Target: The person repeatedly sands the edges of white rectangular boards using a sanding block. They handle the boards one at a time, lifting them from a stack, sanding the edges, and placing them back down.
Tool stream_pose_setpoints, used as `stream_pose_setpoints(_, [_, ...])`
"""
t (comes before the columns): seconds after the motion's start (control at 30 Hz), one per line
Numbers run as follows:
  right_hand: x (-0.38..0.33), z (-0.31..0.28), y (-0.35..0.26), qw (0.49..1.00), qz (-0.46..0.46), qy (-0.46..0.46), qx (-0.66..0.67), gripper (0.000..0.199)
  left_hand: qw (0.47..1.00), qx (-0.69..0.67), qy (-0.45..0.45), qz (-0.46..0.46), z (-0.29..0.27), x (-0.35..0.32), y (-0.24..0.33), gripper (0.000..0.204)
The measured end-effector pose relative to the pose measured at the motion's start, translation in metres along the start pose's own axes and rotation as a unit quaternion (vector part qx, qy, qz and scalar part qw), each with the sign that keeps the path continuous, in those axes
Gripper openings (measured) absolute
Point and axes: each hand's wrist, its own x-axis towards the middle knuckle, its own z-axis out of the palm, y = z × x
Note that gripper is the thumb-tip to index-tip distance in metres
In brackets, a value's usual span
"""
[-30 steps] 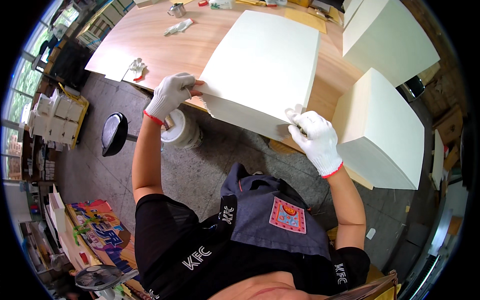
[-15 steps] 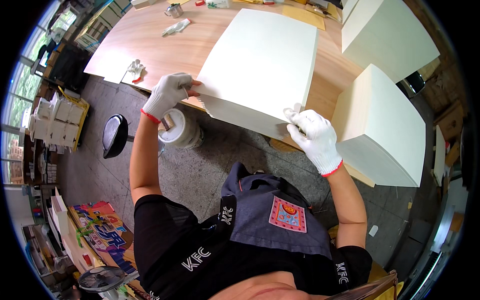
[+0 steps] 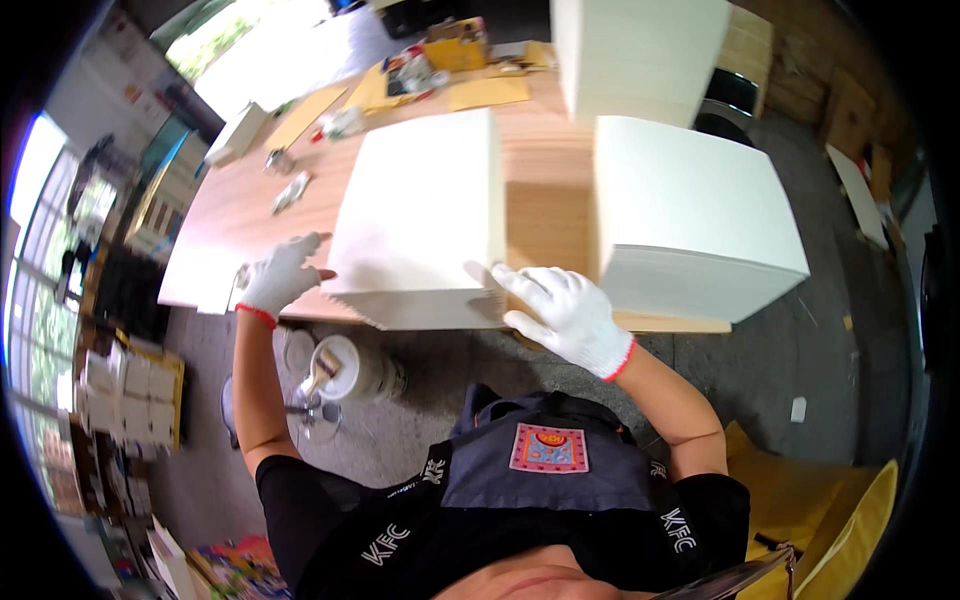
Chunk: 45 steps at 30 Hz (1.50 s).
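Observation:
A thick stack of white paper (image 3: 415, 200) lies before me on the wood-grain table (image 3: 545, 215), its front side slightly ragged at the left corner. My left hand (image 3: 283, 277), in a white glove with red cuff and bare fingertips, is beside that left front corner. Its fingers are spread and hold nothing. My right hand (image 3: 568, 312), gloved alike, reaches to the stack's right front corner. Its fingers are stretched out with the thumb apart, and the fingertips seem to touch the corner. A second white stack (image 3: 695, 200) stands right of my right hand.
A taller white stack (image 3: 640, 60) stands behind at the right. Below the table edge is a white bucket (image 3: 372, 372) with a brush (image 3: 322, 370) on top. A loose glove (image 3: 292, 192) and metal cup (image 3: 279, 162) lie at the left; yellow envelopes (image 3: 488, 93) are farther back.
The view has tilted up and shows more of the table's far side. My left fingers have come off the left corner and spread. My right fingers have straightened at the right corner.

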Motion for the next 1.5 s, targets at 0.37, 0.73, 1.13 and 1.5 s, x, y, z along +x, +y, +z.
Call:
stream_pose_setpoints(0.37, [-0.201, -0.247, 0.189, 0.769, 0.555, 0.256, -0.188, 0.058, 0.854, -0.153, 0.150, 0.474, 0.040, 0.062, 0.270, 0.045])
stream_pose_setpoints(0.73, [-0.158, -0.274, 0.198, 0.846, 0.317, -0.057, -0.425, 0.045, 0.843, -0.145, -0.031, 0.517, 0.102, 0.084, 0.543, 0.035])
stream_pose_setpoints(1.13, [-0.175, -0.238, 0.209, 0.819, 0.536, 0.201, -0.033, 0.056, 0.803, -0.303, -0.103, 0.502, 0.124, 0.087, 0.566, 0.036])
stream_pose_setpoints(1.5, [-0.183, -0.219, 0.208, 0.830, 0.484, 0.264, -0.089, 0.046, 0.813, -0.269, -0.089, 0.508, 0.122, 0.082, 0.567, 0.044])
